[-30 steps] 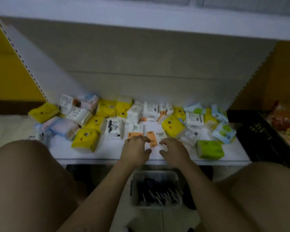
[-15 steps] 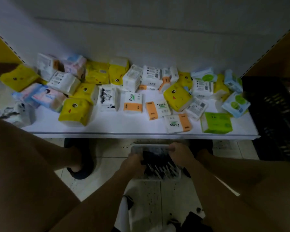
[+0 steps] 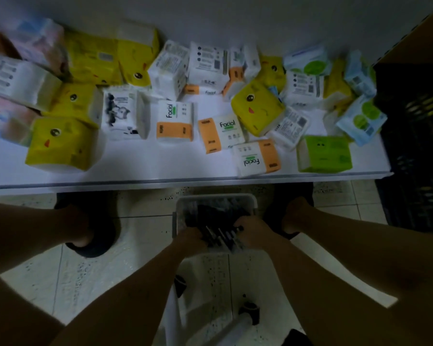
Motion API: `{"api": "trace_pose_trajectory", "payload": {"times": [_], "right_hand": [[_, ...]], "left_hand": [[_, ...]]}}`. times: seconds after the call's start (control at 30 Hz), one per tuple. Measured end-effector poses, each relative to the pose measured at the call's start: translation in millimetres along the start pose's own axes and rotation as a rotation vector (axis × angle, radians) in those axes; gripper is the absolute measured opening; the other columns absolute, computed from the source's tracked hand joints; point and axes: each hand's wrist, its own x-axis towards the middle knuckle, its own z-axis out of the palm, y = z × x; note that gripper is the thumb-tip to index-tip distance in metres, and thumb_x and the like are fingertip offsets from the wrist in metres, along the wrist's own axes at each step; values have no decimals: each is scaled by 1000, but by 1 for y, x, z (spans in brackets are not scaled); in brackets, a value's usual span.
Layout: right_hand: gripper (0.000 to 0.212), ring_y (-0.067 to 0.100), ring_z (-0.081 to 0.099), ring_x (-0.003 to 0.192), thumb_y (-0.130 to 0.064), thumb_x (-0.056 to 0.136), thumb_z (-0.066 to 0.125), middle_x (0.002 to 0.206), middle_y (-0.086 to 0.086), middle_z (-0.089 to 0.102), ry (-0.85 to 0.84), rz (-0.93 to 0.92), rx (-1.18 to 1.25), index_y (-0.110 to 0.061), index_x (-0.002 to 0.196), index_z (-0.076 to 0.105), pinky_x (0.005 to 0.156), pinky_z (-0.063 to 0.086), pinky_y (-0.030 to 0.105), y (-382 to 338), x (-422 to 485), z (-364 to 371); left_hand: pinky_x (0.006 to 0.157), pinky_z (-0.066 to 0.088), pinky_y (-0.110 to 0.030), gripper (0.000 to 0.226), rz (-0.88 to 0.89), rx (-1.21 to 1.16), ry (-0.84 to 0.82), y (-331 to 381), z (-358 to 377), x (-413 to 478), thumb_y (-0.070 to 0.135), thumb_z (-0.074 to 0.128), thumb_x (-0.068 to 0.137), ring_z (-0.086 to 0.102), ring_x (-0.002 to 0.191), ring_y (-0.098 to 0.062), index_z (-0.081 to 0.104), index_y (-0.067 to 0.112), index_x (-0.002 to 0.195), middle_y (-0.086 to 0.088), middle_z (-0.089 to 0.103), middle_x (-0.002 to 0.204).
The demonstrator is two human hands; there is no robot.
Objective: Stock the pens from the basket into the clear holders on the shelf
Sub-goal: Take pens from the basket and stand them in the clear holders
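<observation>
A small clear basket (image 3: 215,197) stands on the tiled floor just below the shelf's front edge, between my feet. It holds several dark pens (image 3: 220,237) with pale tips. My left hand (image 3: 191,238) and my right hand (image 3: 253,233) are both at the near end of the basket. Their fingers curl round a bunch of the pens from either side. No clear holder shows in this view.
The white shelf (image 3: 140,171) above the basket is crowded with tissue packs (image 3: 175,121) in yellow, white, orange and green. A black plastic crate (image 3: 420,136) stands at the right. Dark slippers (image 3: 95,243) flank the basket. A white legged object (image 3: 245,318) lies near the bottom.
My hands left the tissue packs on the shelf, dropped to the basket's sides, and now reach into its near end among the pens. My view has tilted down.
</observation>
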Motion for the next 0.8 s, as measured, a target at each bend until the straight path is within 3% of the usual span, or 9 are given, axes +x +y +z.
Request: {"api": "trace_pose_trajectory", "payload": {"times": [0.07, 0.13, 0.2, 0.27, 0.33, 0.43, 0.5, 0.67, 0.8], "right_hand": [[31, 33, 54, 113, -9, 93, 50, 122, 15, 58, -62, -30, -6, -1, 120, 63, 95, 45, 35, 1, 8, 14], [28, 29, 54, 96, -11, 93, 49, 109, 15, 61, -106, -45, -50, 0, 112, 66, 77, 44, 29, 0, 11, 22], [29, 28, 51, 92, -16, 94, 48, 109, 16, 59, -121, -35, -62, -3, 115, 64, 66, 39, 27, -3, 13, 25], [37, 32, 50, 114, -20, 96, 48, 130, 17, 52, -137, -20, -70, -7, 129, 56, 87, 44, 31, -4, 16, 29], [52, 32, 38, 134, -27, 98, 47, 146, 14, 40, -172, -59, -72, -12, 147, 37, 110, 31, 35, 1, 22, 38], [69, 36, 16, 145, -39, 97, 41, 160, 13, 16, -201, -39, -143, -20, 155, 9, 118, 19, 48, 10, 32, 55], [75, 37, 7, 147, -43, 95, 41, 161, 12, 6, -184, -9, -195, -22, 155, 2, 118, 16, 53, 5, 29, 55], [76, 39, 7, 145, -46, 94, 42, 160, 12, 6, -159, 3, -241, -20, 155, 4, 117, 18, 53, -2, 27, 58], [58, 40, 27, 136, -34, 97, 44, 150, 18, 21, -155, 30, -194, -13, 149, 29, 112, 31, 48, -11, 20, 49]], "left_hand": [[96, 45, -34, 37, 26, 5, -11, 1, 4, 3, 25, 54, 96, 54, 116, -30, 59, 1, 123, -20, 58, 124], [99, 45, -32, 43, 46, -17, -18, 3, 9, 5, 33, 58, 94, 54, 117, -27, 56, 9, 130, -15, 58, 127], [100, 44, -31, 45, 64, -41, -8, 5, 14, 6, 32, 60, 93, 53, 118, -27, 54, 11, 132, -13, 58, 128], [103, 42, -32, 45, 65, -92, 16, 4, 17, 8, 27, 61, 93, 51, 120, -28, 52, 9, 133, -15, 56, 130], [105, 40, -31, 45, 75, -112, 41, 2, 19, 11, 23, 60, 93, 50, 122, -28, 51, 7, 134, -16, 55, 132], [103, 41, -30, 47, 72, -120, 58, 3, 21, 14, 22, 62, 92, 49, 123, -28, 50, 6, 134, -15, 54, 132], [100, 46, -35, 46, 27, -158, 68, 4, 22, 16, 22, 66, 89, 54, 118, -29, 54, 5, 130, -17, 58, 127], [83, 46, -27, 35, -49, -110, 130, 0, 20, 17, 26, 59, 93, 58, 107, -27, 60, 4, 120, -16, 63, 115], [74, 46, -24, 21, -34, -89, 192, 0, 14, 13, 15, 51, 95, 55, 84, -19, 65, 0, 100, -9, 60, 83]]}}
